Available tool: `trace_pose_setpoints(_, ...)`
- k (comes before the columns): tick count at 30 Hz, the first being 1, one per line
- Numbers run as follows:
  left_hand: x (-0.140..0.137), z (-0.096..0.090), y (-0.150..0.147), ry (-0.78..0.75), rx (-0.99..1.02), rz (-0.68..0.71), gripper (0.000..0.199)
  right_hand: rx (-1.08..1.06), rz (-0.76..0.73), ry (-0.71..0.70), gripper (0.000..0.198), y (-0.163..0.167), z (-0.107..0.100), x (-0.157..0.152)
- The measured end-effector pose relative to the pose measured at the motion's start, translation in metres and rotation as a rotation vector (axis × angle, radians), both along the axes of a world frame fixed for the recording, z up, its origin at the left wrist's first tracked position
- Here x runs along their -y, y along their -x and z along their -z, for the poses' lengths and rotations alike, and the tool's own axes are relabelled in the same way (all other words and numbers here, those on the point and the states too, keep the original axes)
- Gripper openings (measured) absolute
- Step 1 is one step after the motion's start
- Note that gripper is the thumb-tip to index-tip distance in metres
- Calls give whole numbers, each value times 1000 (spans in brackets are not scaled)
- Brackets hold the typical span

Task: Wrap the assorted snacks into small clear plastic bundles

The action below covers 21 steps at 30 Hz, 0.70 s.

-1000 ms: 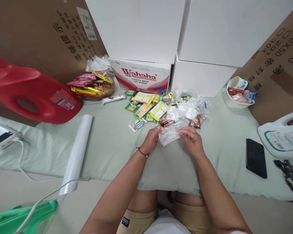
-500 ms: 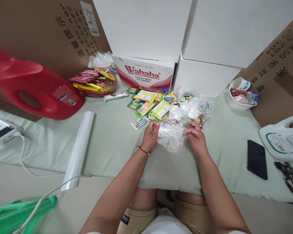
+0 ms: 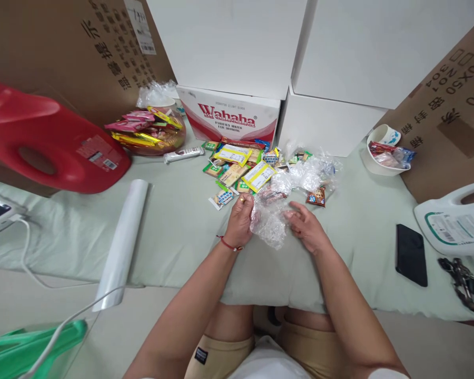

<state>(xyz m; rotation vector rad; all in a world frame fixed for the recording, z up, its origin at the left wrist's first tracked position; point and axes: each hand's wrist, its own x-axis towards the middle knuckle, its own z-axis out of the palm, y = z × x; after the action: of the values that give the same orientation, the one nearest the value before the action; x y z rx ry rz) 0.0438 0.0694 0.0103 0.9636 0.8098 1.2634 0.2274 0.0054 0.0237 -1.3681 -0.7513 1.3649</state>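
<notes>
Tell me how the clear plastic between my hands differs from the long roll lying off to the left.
The clear plastic is crumpled and see-through, while the long roll is a smooth, straight cylinder. Your left hand grips the clear plastic, whereas neither hand touches the long roll. The clear plastic is bunched up small; the long roll is much longer, reaching past the green cloth's front edge. Both look pale and shiny.

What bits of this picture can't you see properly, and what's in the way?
All in the head view:
The palm of the left hand: hidden by the hand itself.
Whether the right hand touches the clear plastic: too small to tell.
The bottom of the snack pile: covered by packets on top.
One end of the red bottle: cut off by the left edge.
The white bottle's finest label print: too small.
</notes>
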Motion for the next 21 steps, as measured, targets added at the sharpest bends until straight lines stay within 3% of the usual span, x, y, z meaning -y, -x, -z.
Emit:
trace_pose_setpoints(3, -1, -2, 5, -183, -212, -158, 39, -11, -79, -17, 44, 1, 0, 0)
trace_pose_setpoints(7, 15, -14, 13, -505, -602, -587, 26, -43, 50, -59, 43, 0, -2, -2)
trace_pose_setpoints(8, 23, -17, 12, -558, -671, -602, 21, -52, 73, -70, 44, 0, -3, -2)
trace_pose_setpoints(10, 39, -23, 7, -611, -783, -469, 19, -63, 88, -93, 44, 1, -4, -2)
trace_pose_setpoints(13, 54, -20, -8, -533, -872, -220, 22, -57, 56, -114, 43, 4, -4, -1)
trace_pose_setpoints(16, 50, -7, -12, -349, -750, -118, 23, -34, 32, -120, 43, 6, -2, -1)
trace_pose_setpoints(18, 43, 1, -5, -216, -610, -104, 27, -22, 51, -115, 43, 5, 0, -2)
trace_pose_setpoints(21, 37, 5, 14, -26, -471, -215, 30, -27, 115, -113, 44, 0, 1, -3)
